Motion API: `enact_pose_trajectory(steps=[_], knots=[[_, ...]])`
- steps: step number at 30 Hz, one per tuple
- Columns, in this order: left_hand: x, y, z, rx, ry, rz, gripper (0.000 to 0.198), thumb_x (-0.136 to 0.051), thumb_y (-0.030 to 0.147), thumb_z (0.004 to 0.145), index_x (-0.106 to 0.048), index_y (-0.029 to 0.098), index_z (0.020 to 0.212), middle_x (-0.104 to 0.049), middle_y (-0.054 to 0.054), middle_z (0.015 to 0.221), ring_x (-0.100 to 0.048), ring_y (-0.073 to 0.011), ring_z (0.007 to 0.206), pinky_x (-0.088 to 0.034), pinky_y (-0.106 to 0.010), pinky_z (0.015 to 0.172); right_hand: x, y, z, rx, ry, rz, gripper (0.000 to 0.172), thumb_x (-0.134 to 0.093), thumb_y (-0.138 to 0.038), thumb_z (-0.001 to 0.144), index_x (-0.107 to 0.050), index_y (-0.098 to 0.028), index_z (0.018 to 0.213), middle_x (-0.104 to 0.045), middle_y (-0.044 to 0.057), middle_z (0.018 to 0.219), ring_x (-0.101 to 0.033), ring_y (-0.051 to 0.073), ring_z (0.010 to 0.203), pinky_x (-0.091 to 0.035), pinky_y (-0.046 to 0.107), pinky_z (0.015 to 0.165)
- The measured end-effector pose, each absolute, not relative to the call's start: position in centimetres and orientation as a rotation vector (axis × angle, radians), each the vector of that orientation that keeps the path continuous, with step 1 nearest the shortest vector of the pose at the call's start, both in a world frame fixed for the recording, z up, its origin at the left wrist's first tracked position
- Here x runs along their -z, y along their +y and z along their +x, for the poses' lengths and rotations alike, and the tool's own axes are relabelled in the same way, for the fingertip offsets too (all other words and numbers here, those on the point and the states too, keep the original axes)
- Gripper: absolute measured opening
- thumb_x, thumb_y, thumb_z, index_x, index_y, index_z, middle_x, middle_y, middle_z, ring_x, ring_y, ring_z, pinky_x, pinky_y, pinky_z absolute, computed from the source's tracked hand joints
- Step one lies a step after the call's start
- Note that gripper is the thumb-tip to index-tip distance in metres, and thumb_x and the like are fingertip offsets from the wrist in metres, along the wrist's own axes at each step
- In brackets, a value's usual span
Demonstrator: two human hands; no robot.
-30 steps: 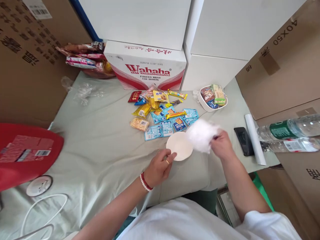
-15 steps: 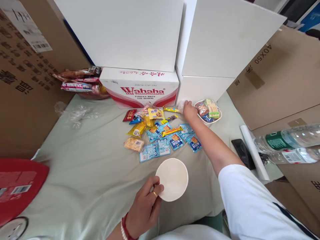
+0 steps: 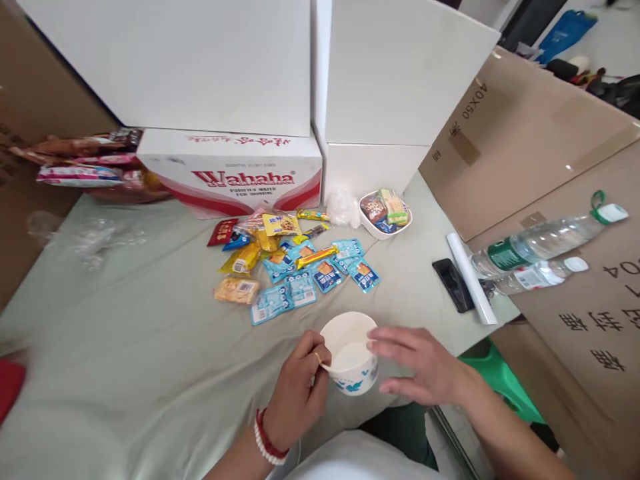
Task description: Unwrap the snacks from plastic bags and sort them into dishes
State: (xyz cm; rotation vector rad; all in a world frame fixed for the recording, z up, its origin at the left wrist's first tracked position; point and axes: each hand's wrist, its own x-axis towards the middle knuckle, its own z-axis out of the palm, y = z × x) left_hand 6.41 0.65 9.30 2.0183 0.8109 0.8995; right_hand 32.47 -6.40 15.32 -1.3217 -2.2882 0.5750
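Observation:
My left hand pinches the left rim of a white paper bowl with blue print on its side. The bowl is tilted so its bare inside shows. At its right side my right hand has its fingers apart, fingertips close to the rim; whether they touch it I cannot tell. Beyond the bowl lie several blue snack packets, a thin yellow packet, yellow wrapped snacks, a clear-wrapped biscuit pack and a red packet. A white dish with wrapped snacks sits at the back right.
A Wahaha carton stands at the back, with snack bags left of it. Crumpled clear plastic lies beside the dish. On the right are a black phone, a white roll and two plastic bottles.
My right hand has come back from the clear plastic by the dish to the bowl's right side. The bowl has tipped so its printed side shows. The view has shifted to the right.

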Motion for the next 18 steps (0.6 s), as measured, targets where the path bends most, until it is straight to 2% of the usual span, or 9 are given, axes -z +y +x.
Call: enact_pose_trajectory(steps=[1,3,5,6,8,12,15,17,18], knots=[[-9.2,0.3,7.2,-0.894,0.765,2.002,0.024,-0.044,0.002,0.084,-0.057,0.022,0.084,-0.06,-0.004,0.09,-0.061,-0.0153,0.075,-0.055,-0.027,0.064,-15.1,-8.3,32.5,-0.536,-2.267,-1.375,0.036,-0.057,-0.037,0.104,-0.064,-0.021,0.135,-0.072,0.013,0.126,-0.071,0.021,0.111,-0.06,0.032,0.093],[-8.9,-0.4,8.5,-0.901,0.697,1.996,0.032,-0.047,0.006,0.088,-0.064,0.023,0.109,-0.064,-0.01,0.112,-0.067,-0.0182,0.087,-0.061,-0.033,0.073,-14.8,-11.0,33.2,-0.453,-2.158,-1.53,0.027,-0.051,-0.023,0.105,-0.068,-0.024,0.126,-0.074,0.009,0.11,-0.073,0.017,0.096,-0.061,0.027,0.081],[-8.6,-0.8,8.9,-0.908,0.687,2.03,0.047,-0.052,0.012,0.092,-0.057,0.026,0.137,-0.057,-0.016,0.138,-0.068,-0.0235,0.109,-0.063,-0.04,0.086,-14.9,-12.4,34.8,-0.38,-1.986,-1.706,0.026,-0.049,-0.02,0.104,-0.07,-0.026,0.118,-0.073,0.008,0.103,-0.072,0.017,0.09,-0.06,0.026,0.076],[-8.3,-0.8,8.7,-0.912,0.704,2.057,0.051,-0.053,0.014,0.094,-0.053,0.028,0.143,-0.054,-0.017,0.145,-0.066,-0.0254,0.118,-0.063,-0.042,0.091,-14.9,-12.5,36.0,-0.335,-1.887,-1.804,0.023,-0.05,-0.023,0.104,-0.07,-0.026,0.116,-0.073,0.008,0.103,-0.072,0.018,0.089,-0.06,0.027,0.075],[-7.7,-0.5,7.3,-0.926,0.777,2.104,0.046,-0.053,0.016,0.095,-0.056,0.03,0.139,-0.056,-0.014,0.143,-0.065,-0.0253,0.124,-0.062,-0.041,0.094,-14.9,-11.4,39.4,-0.226,-1.699,-2.012,0.02,-0.053,-0.03,0.103,-0.071,-0.024,0.109,-0.072,0.007,0.1,-0.072,0.02,0.087,-0.059,0.03,0.075],[-6.2,0.5,2.3,-0.978,1.055,2.131,0.026,-0.054,0.022,0.096,-0.067,0.031,0.116,-0.067,-0.007,0.124,-0.072,-0.0211,0.107,-0.063,-0.033,0.084,-15.6,-1.7,48.1,0.04,-1.489,-2.399,0.025,-0.056,-0.033,0.095,-0.074,-0.017,0.1,-0.073,0.013,0.101,-0.071,0.027,0.092,-0.056,0.039,0.088],[-5.5,0.3,-1.1,-0.981,1.321,2.128,0.019,-0.056,0.032,0.096,-0.07,0.031,0.108,-0.07,-0.005,0.116,-0.074,-0.0216,0.098,-0.063,-0.034,0.077,-17.8,10.0,53.7,0.116,-1.339,-2.448,0.031,-0.055,-0.027,0.093,-0.072,-0.006,0.107,-0.071,0.019,0.113,-0.069,0.028,0.107,-0.048,0.041,0.103],[-5.4,-0.3,-2.6,-0.98,1.506,2.075,0.02,-0.056,0.038,0.095,-0.07,0.031,0.106,-0.07,-0.006,0.115,-0.073,-0.0237,0.098,-0.063,-0.036,0.077,-19.5,16.9,55.9,0.07,-1.313,-2.361,0.042,-0.053,-0.031,0.095,-0.066,-0.005,0.126,-0.061,0.017,0.136,-0.067,0.024,0.116,-0.045,0.039,0.106],[-5.4,-0.7,-3.1,-0.973,1.586,2.04,0.022,-0.057,0.041,0.094,-0.071,0.03,0.107,-0.07,-0.006,0.116,-0.073,-0.025,0.099,-0.063,-0.037,0.076,-20.2,19.4,56.4,0.07,-1.292,-2.347,0.047,-0.054,-0.032,0.096,-0.061,-0.004,0.133,-0.053,0.021,0.146,-0.065,0.024,0.121,-0.043,0.039,0.108]])
